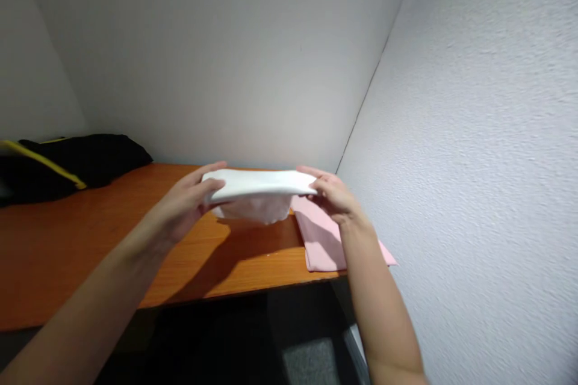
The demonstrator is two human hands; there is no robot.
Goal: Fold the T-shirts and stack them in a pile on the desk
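Note:
Both my hands hold a folded white cloth (pixel 257 187) level above the orange wooden table (pixel 90 234). My left hand (pixel 187 201) grips its left end, thumb on top and fingers underneath. My right hand (pixel 334 195) pinches its right end. The cloth sags a little in the middle and casts a shadow on the tabletop. A folded pink cloth (pixel 320 237) lies flat on the table's right end, just under and behind my right hand.
A black garment with a yellow stripe (pixel 58 165) is heaped at the table's far left. White walls close in behind and on the right. The table's front edge runs below my forearms, with dark floor beneath.

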